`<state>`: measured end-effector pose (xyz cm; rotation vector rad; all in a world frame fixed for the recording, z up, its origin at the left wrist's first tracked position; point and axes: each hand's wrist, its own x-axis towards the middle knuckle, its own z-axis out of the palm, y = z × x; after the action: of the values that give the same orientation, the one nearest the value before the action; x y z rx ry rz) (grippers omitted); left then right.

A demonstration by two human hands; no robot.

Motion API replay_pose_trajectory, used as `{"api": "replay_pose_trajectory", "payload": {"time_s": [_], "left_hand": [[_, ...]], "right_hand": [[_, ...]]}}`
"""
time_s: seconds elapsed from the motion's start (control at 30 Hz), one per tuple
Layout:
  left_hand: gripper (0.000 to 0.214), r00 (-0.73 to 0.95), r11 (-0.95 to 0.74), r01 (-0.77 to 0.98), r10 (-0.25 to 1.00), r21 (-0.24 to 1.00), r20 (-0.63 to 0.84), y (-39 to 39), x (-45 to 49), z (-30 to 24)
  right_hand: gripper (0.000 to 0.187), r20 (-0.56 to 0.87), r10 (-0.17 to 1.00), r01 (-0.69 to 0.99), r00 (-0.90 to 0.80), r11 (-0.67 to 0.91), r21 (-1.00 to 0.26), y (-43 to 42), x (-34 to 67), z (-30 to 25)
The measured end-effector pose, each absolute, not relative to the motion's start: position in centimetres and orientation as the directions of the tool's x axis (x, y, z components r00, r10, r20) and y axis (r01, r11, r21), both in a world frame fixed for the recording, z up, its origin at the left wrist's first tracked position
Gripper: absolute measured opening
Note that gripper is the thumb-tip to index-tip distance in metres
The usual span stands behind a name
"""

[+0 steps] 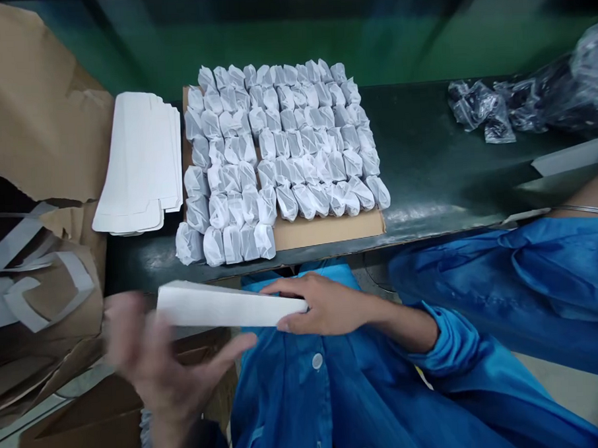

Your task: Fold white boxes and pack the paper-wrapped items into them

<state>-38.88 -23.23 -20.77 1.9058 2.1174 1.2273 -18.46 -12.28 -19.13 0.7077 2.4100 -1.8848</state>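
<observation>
My right hand (327, 305) grips one end of a long white box (228, 307), thumb on one side and fingers on the other, above my lap. Smeared by motion, my left hand (171, 361) is beside the box's far end with its fingers spread and nothing in them. Beyond the box, on the bench, many small pieces wrapped in white paper (280, 139) stand in tight rows on a cardboard sheet (329, 230). A stack of flat white card blanks (140, 158) lies to their left.
A torn brown paper bag or carton (40, 96) holding white scrap strips (69, 293) stands at the left. Items in clear plastic bags (492, 106) lie on the dark green bench (415, 159) at the right. Another person's blue-sleeved arm (504, 268) is close on my right.
</observation>
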Motion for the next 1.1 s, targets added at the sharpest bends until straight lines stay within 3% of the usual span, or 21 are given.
{"api": "replay_pose_trajectory", "payload": {"time_s": [0.07, 0.13, 0.17, 0.23, 0.33, 0.4, 0.5, 0.57, 0.63, 0.73, 0.83, 0.93, 1.0, 1.03, 1.1], "left_hand": [[0.065, 0.129, -0.263, 0.921, 0.902, 0.286, 0.411, -23.9, -39.8, -20.5], [0.048, 0.34, -0.394, 0.913, 0.878, 0.105, 0.338, -24.3, -40.2, -20.8], [0.043, 0.339, -0.392, 0.913, 0.881, 0.111, 0.33, -24.4, -40.2, -21.2], [0.039, 0.25, -0.327, 0.917, 0.917, 0.227, 0.31, -24.6, -40.1, -22.4], [0.041, 0.087, -0.175, 0.874, 0.974, 0.454, 0.208, -25.1, -39.5, -24.2], [0.046, -0.028, -0.05, 0.843, 0.99, 0.535, 0.137, -25.3, -38.9, -25.0], [0.048, -0.092, -0.018, 0.8, 0.984, 0.599, 0.153, -24.9, -38.3, -25.5], [0.045, -0.073, -0.1, 0.76, 0.969, 0.642, 0.237, -24.4, -38.1, -25.5], [0.044, -0.108, -0.143, 0.738, 0.94, 0.659, 0.325, -23.8, -38.1, -25.4], [0.048, -0.196, -0.088, 0.782, 0.905, 0.617, 0.378, -23.1, -38.0, -25.2], [0.043, -0.123, -0.092, 0.83, 0.932, 0.55, 0.341, -22.5, -37.7, -24.9], [0.037, -0.041, -0.144, 0.869, 0.933, 0.473, 0.359, -21.9, -37.3, -24.8], [0.038, -0.017, -0.157, 0.904, 0.916, 0.397, 0.4, -21.7, -37.1, -24.7], [0.038, -0.003, -0.162, 0.919, 0.909, 0.361, 0.417, -21.6, -37.0, -24.7], [0.037, 0.013, -0.169, 0.936, 0.894, 0.31, 0.448, -21.6, -36.8, -24.5]], "right_hand": [[0.044, -0.184, 0.223, 0.237, -0.957, 0.241, -0.941, -10.6, -18.4, -18.5], [0.042, -0.069, 0.292, 0.197, -0.954, 0.436, -0.878, -9.2, -18.6, -18.1], [0.039, 0.007, 0.385, 0.235, -0.923, 0.576, -0.783, -8.6, -18.7, -18.1], [0.039, 0.177, 0.499, 0.373, -0.848, 0.801, -0.468, -7.6, -19.0, -18.8], [0.047, 0.28, 0.357, 0.37, -0.891, 0.929, -0.008, -6.7, -19.0, -20.8], [0.04, 0.326, 0.252, 0.309, -0.911, 0.941, 0.138, -6.6, -18.8, -22.1], [0.027, 0.381, 0.164, 0.256, -0.91, 0.945, 0.203, -6.7, -18.1, -22.9], [0.023, 0.345, 0.144, 0.214, -0.928, 0.961, 0.175, -6.9, -17.5, -22.4], [0.022, 0.287, 0.201, 0.225, -0.937, 0.973, 0.052, -6.9, -16.7, -21.5], [0.029, 0.14, 0.432, 0.397, -0.891, 0.891, -0.22, -6.9, -14.8, -20.4], [0.035, 0.031, 0.609, 0.551, -0.793, 0.738, -0.39, -7.0, -12.7, -19.5], [0.036, 0.13, 0.752, 0.536, -0.646, 0.568, -0.625, -8.3, -11.4, -17.9], [0.034, 0.269, 0.869, 0.446, -0.416, 0.453, -0.772, -9.7, -11.2, -16.4], [0.033, 0.323, 0.886, 0.379, -0.332, 0.439, -0.814, -10.4, -11.4, -15.7], [0.03, 0.401, 0.844, 0.262, -0.355, 0.502, -0.824, -11.5, -11.8, -14.8]]}}
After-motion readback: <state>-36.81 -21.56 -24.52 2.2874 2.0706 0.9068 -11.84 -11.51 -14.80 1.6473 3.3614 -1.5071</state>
